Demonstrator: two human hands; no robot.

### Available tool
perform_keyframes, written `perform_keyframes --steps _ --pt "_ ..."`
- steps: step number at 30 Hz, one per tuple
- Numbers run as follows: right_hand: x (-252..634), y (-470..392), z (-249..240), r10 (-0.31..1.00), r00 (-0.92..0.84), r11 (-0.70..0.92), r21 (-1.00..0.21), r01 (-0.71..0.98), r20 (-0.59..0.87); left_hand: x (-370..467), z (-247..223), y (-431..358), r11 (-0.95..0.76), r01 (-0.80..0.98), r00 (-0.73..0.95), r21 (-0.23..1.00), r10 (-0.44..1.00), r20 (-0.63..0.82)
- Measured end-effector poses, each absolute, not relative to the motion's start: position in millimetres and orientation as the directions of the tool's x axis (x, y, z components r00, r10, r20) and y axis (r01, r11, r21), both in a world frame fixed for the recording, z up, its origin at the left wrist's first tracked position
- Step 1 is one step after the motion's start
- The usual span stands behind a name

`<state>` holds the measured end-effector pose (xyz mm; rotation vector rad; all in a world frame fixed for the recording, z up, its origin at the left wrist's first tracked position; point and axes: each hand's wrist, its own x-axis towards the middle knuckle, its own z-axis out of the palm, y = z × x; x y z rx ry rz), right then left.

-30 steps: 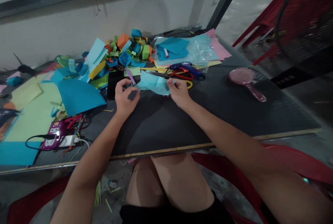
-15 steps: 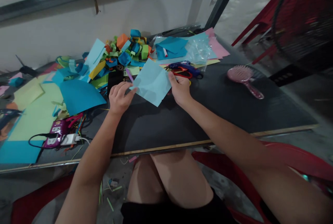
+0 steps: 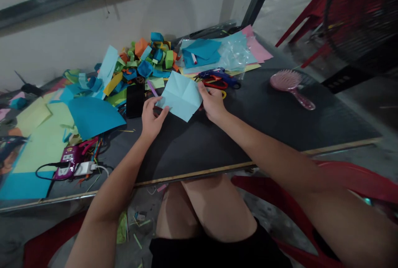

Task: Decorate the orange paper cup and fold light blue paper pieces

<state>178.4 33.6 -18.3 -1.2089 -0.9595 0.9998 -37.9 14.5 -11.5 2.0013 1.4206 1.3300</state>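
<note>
A light blue square of paper with crossing crease lines is held over the dark table, one corner pointing toward me. My left hand pinches its left corner between thumb and fingers. At the opposite corner, my right hand grips the paper with thumb and bent fingers. Just behind the paper lie a purple pen and a black phone. Red-handled scissors and a blue glue gun rest beyond my right hand.
Many small folded paper pieces are heaped along the wall. A pink hairbrush lies on the right, near a fan. Coloured sheets, a purple power socket and its cables cover the left. Red chairs flank my legs.
My left hand has shifted right and its thumb now lies further over the paper. The paper's creases show more clearly, and the view has moved slightly. My right hand keeps its grip.
</note>
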Motion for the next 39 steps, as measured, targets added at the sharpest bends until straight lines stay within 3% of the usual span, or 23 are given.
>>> perform_keyframes --steps 7,12,18,26,32,36,39 --pt "178 32 -17 0.983 0.183 0.042 -0.995 -0.086 0.025 -36 -23 24 -0.261 0.221 0.006 0.940 0.964 0.266" --pt "178 30 -17 0.986 0.159 0.065 -0.996 -0.062 0.054 -33 -12 21 -0.138 0.103 -0.042 0.985 0.989 0.143" --pt "180 34 -19 0.985 0.170 0.031 -0.999 -0.017 0.028 -35 -8 20 -0.160 0.085 -0.078 0.983 0.983 0.167" --pt "182 29 -16 0.990 0.016 0.133 -0.972 0.195 0.138 -40 -15 25 -0.210 0.099 -0.026 0.973 0.977 0.214" --pt "190 34 -12 0.934 0.071 0.291 -0.858 0.424 0.351 -38 -15 20 -0.225 0.218 0.113 0.950 0.972 0.204" --pt "195 34 -11 0.926 0.075 0.293 -0.829 0.476 0.370 -39 -15 19 -0.229 0.218 0.035 0.949 0.973 0.227" --pt "195 30 -8 0.841 0.093 0.396 -0.723 0.566 0.533 -42 -17 21 -0.219 0.232 -0.026 0.948 0.973 0.231"
